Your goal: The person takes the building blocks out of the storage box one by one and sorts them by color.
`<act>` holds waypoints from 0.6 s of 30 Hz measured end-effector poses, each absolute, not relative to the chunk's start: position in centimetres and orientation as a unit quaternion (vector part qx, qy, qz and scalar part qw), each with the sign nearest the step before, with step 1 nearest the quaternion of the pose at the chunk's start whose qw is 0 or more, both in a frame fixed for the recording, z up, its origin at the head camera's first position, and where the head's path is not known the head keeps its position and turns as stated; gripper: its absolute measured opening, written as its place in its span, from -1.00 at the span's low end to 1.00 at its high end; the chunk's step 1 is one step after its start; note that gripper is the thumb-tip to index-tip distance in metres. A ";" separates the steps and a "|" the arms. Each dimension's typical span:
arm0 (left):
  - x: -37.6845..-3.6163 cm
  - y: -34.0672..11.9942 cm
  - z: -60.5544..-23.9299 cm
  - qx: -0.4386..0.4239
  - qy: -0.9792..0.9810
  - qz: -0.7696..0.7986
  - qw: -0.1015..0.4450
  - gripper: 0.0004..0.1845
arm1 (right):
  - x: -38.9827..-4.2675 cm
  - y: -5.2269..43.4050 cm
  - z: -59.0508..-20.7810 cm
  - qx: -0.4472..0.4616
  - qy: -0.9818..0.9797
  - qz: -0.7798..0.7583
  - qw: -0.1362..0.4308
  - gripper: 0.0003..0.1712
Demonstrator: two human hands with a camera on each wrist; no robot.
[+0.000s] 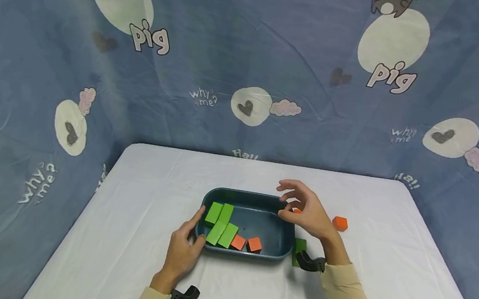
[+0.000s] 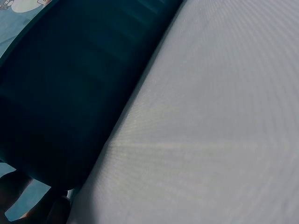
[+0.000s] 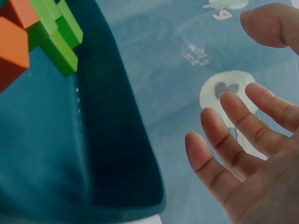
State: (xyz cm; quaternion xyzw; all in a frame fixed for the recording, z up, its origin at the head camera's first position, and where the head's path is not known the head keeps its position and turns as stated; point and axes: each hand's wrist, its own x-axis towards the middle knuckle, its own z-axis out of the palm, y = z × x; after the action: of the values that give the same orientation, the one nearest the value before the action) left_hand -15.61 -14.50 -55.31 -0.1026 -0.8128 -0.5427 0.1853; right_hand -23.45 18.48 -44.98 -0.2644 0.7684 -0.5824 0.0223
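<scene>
A dark teal tray (image 1: pixel 285 237) sits mid-table, holding several green blocks (image 1: pixel 220 223) at its left and two orange blocks (image 1: pixel 247 243) by the front wall. My left hand (image 1: pixel 193 230) rests against the tray's left front corner, index finger straight along the rim and thumb on the corner. The left wrist view shows only the tray's outer wall (image 2: pixel 70 93) and the cloth. My right hand (image 1: pixel 284 201) hovers over the tray's right rim, fingers spread and loosely bent, holding nothing; its palm (image 3: pixel 243 154) is bare. An orange block (image 1: pixel 296 210) peeks out behind it.
On the white tablecloth (image 1: pixel 125 235), another orange block (image 1: pixel 340 223) lies right of the tray and a green block (image 1: pixel 299 247) sits by its right front corner. A blue printed cloth (image 1: pixel 248 63) hangs behind and at the sides.
</scene>
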 end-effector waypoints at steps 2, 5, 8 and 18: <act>-15.6 -14.6 -55.3 -0.101 -0.813 -0.542 0.185 -0.23 | -23.6 18.0 -44.8 -0.268 0.770 -0.579 0.024 -0.27; -15.6 -14.6 -55.4 -0.099 -0.814 -0.542 0.183 -0.22 | -23.9 17.4 -44.7 -0.273 0.770 -0.576 0.025 -0.26; -15.6 -14.6 -55.4 -0.099 -0.814 -0.542 0.184 -0.22 | -24.2 16.8 -44.5 -0.279 0.771 -0.572 0.028 -0.23; -15.6 -14.6 -55.3 -0.102 -0.813 -0.541 0.189 -0.22 | -25.1 15.0 -43.9 -0.292 0.771 -0.565 0.039 -0.24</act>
State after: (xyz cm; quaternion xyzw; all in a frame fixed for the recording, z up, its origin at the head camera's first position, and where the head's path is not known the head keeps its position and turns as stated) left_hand -15.56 -14.63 -55.30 -0.1025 -0.8130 -0.5412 0.1889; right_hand -25.07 15.03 -43.92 -0.2923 0.7709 -0.5646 0.0391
